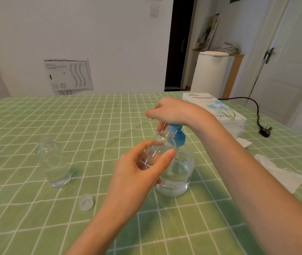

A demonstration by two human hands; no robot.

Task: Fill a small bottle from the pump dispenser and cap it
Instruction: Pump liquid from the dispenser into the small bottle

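A person's left hand point(139, 168) pinches a small clear bottle point(162, 144) between thumb and fingers, holding it tilted with its open neck just under the spout of a pump dispenser point(176, 173) that stands on a green checked tablecloth point(36, 227). The right hand point(168, 111) lies over the dispenser's blue pump head point(179, 135), fingers bent down around it. A clear cap point(86, 202) lies left of the dispenser, toward the camera; a second clear bottle point(53, 162) stands farther left. A pack of tissue paper point(216, 111) sits behind the dispenser to its right, and a crumpled tissue point(279, 172) lies well to the right.
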